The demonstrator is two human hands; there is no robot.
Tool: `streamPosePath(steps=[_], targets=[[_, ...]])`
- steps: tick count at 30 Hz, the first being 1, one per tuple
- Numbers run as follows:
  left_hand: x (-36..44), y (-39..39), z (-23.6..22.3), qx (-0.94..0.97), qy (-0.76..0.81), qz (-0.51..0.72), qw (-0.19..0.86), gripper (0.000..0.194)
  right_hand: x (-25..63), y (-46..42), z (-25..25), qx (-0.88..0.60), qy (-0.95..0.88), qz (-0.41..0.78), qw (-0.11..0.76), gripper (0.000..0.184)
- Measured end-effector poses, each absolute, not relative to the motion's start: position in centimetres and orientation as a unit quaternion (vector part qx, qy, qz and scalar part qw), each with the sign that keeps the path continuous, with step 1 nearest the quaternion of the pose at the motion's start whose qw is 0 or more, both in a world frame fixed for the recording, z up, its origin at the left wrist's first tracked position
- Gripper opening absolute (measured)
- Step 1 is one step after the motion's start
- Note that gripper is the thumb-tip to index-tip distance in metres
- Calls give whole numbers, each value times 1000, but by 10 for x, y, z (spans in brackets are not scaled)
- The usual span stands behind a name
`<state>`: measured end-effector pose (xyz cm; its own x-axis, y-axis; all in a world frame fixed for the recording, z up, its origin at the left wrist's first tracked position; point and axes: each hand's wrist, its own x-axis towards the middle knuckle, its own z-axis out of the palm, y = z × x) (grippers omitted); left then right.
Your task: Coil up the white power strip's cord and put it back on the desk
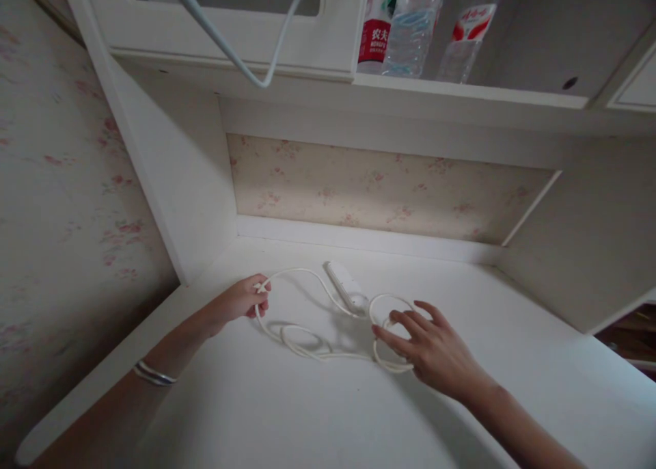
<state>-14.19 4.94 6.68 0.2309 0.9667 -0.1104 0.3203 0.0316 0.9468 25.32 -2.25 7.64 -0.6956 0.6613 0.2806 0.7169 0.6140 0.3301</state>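
Note:
A white power strip (pixel 344 282) lies at the back of the white desktop, its pale cord (pixel 302 351) looped in front of it. My left hand (pixel 249 298) is closed round a bend of this cord, between thumb and fingers. On the other side, my right hand (pixel 433 346) has its thumb and forefinger at a round loop of the cord, apparently pinching a strand, while its other fingers are spread. The cord's plug cannot be made out. A silvery band circles my left wrist.
Above the desktop is a white shelf (pixel 471 94) bearing a red-labelled bottle (pixel 376 31) and clear plastic bottles (pixel 413 42). A pale cable (pixel 264 83) hangs at upper left. Side panels (pixel 174 175) enclose the desktop; floral wallpaper (pixel 359 189) shows behind.

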Motion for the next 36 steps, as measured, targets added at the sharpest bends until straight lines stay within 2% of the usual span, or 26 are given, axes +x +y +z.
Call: streamPosePath(steps=[3, 5, 11, 15, 17, 23, 25, 29, 30, 36], targets=[[-136, 47, 65, 726, 540, 325, 273, 11, 262, -9, 94, -389, -878, -274, 53, 66], [-128, 44, 64, 745, 535, 357, 176, 11, 262, 1, 102, -408, -859, -302, 57, 64], [-99, 33, 52, 705, 483, 506, 114, 28, 245, 41, 111, -444, -833, -307, 120, 60], [-91, 35, 45, 676, 469, 564, 73, 26, 230, 68, 113, -386, -863, -282, 161, 62], [-89, 37, 45, 679, 445, 578, 87, 23, 220, 77, 117, -342, -882, -265, 187, 57], [-78, 42, 48, 673, 391, 605, 168, 14, 183, 81, 124, -186, -938, -156, 248, 29], [-74, 40, 49, 656, 391, 603, 228, 19, 170, 78, 121, -147, -948, -118, 256, 28], [-67, 32, 56, 596, 354, 582, 425, 52, 151, 68, 109, -91, -961, -67, 252, 27], [-66, 30, 59, 585, 341, 571, 464, 55, 147, 66, 106, -80, -964, -61, 246, 26], [-73, 27, 76, 620, 284, 470, 560, 40, 137, 57, 99, -32, -971, -113, 210, 28]])
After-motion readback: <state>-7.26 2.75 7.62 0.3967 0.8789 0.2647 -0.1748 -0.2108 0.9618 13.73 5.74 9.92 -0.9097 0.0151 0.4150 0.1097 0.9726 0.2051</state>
